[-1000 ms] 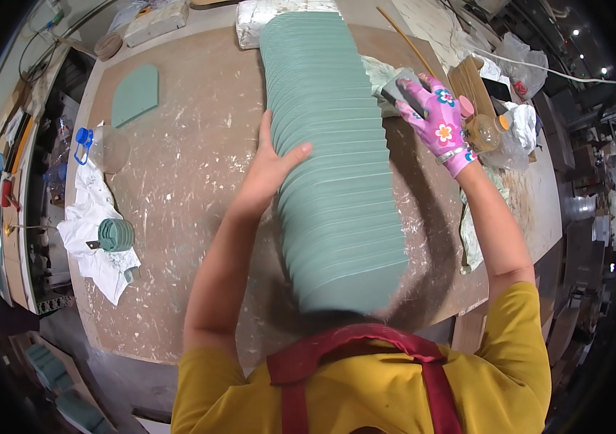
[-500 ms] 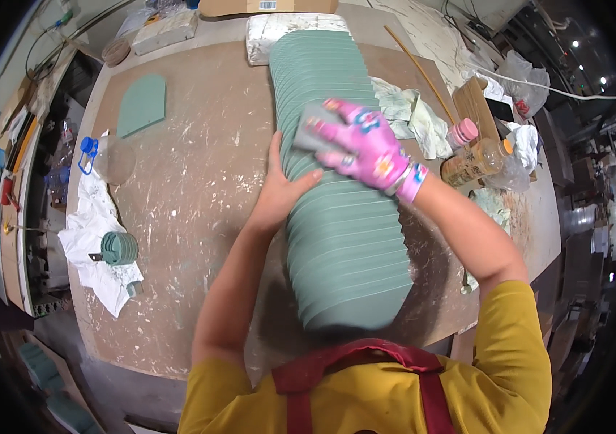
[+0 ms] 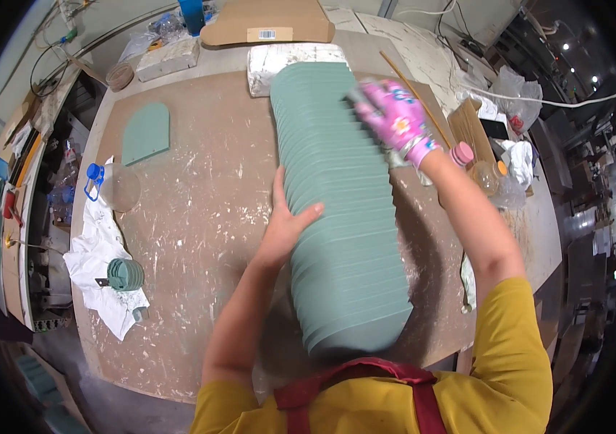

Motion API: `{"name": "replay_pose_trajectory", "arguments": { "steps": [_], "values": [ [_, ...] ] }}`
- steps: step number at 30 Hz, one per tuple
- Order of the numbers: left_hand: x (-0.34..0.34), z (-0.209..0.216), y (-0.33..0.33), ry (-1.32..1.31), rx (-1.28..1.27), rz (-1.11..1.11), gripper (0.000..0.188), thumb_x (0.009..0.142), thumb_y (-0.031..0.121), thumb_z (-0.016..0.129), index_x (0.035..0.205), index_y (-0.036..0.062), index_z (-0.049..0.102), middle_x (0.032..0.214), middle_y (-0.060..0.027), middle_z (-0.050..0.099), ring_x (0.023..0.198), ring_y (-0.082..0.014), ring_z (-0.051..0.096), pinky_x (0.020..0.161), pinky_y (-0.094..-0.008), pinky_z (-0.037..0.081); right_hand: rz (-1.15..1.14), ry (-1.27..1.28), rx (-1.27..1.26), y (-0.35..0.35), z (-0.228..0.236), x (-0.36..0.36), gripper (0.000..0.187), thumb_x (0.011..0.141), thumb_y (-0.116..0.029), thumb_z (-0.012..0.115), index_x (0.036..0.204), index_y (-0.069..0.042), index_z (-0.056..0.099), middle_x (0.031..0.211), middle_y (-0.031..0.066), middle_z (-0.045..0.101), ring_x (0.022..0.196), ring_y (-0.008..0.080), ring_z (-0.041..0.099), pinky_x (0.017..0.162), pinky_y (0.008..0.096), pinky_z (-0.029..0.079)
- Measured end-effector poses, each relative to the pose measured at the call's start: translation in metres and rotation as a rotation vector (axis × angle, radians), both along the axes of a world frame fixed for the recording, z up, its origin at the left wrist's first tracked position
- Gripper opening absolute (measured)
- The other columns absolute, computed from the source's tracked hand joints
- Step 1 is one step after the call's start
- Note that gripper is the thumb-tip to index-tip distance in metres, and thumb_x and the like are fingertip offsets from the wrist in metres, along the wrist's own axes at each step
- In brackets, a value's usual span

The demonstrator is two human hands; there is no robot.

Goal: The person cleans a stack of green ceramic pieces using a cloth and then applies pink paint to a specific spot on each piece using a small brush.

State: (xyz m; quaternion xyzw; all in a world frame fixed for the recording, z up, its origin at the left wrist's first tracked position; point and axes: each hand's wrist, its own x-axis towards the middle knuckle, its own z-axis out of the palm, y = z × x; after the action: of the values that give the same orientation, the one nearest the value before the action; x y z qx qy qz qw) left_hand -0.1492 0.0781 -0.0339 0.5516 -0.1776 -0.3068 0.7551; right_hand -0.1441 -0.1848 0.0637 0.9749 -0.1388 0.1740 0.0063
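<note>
I see a long row of overlapping green sheets [image 3: 344, 246] lying lengthwise down the middle of the bench [image 3: 199, 311], its far end by a white block [image 3: 259, 71] and its near end close to the red apron [image 3: 373, 365].

The left hand [image 3: 284, 230] is bare and braces the row from the left: thumb spread away from the forefinger, thumb tip on the top edges, forefinger along the side. I cannot tell how the other fingers sit. The right hand [image 3: 398, 119], in a pink flowered glove, is at the far right edge, fingers bent and pinching a grey pad [image 3: 355, 95]. Blur there keeps me from telling whether the pad touches the sheets.

As I judge it, the step is working the pad over the sheet edges. I would keep it flat and the pressure light and even, since a hard sideways push could make the fanned sheets slide. I would hold the left hand firm as a stop, with its thumb clear of the pad's path, and let each pass reach both sides of the row.

I would also watch the right elbow near the orange-capped bottle [image 3: 484, 177], and mind the pale cloth [image 3: 400, 160] by the glove. One loose sheet [image 3: 147, 134] lies well apart at the far left.
</note>
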Motion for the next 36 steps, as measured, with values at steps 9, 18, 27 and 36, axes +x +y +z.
{"name": "replay_pose_trajectory", "arguments": {
  "steps": [9,18,27,36],
  "values": [
    [0.002,-0.003,-0.002,0.000,0.009,0.024,0.096,0.078,0.012,0.068,0.146,0.0035,0.002,0.145,-0.0219,0.020,0.133,-0.0298,0.026,0.108,-0.0384,0.027,0.160,-0.029,-0.205,-0.010,-0.002,0.032,0.033,0.088,-0.035,0.050,0.117,-0.021,0.056,0.120,0.0099,0.054,0.104,0.0285,0.056,0.078,0.0423,0.050],
    [-0.001,-0.001,-0.002,0.061,-0.009,0.042,0.098,0.076,0.009,0.070,0.146,0.0043,0.002,0.144,-0.0199,0.023,0.131,-0.0285,0.029,0.107,-0.0391,0.029,-0.034,0.117,0.099,-0.012,0.006,0.055,0.044,0.090,-0.047,0.046,0.122,-0.018,0.056,0.118,0.0197,0.056,0.097,0.0319,0.059,0.084,0.0410,0.048],
    [0.000,0.003,-0.001,0.052,0.006,0.033,0.101,0.075,0.012,0.071,0.147,0.0079,0.000,0.146,-0.0205,0.020,0.132,-0.0295,0.027,0.107,-0.0398,0.028,0.020,0.064,0.157,-0.026,0.009,0.086,0.053,0.089,-0.055,0.044,0.127,-0.019,0.052,0.125,0.0208,0.052,0.110,0.0335,0.055,0.089,0.0423,0.048],
    [0.003,-0.009,-0.001,-0.055,0.164,-0.014,0.100,0.076,0.018,0.068,0.148,0.0091,-0.002,0.147,-0.0190,0.018,0.134,-0.0297,0.024,0.109,-0.0396,0.022,-0.161,0.232,0.178,-0.042,0.012,0.109,0.050,0.092,-0.051,0.041,0.121,-0.014,0.056,0.117,0.0193,0.057,0.111,0.0308,0.055,0.095,0.0433,0.043]
  ]
}}
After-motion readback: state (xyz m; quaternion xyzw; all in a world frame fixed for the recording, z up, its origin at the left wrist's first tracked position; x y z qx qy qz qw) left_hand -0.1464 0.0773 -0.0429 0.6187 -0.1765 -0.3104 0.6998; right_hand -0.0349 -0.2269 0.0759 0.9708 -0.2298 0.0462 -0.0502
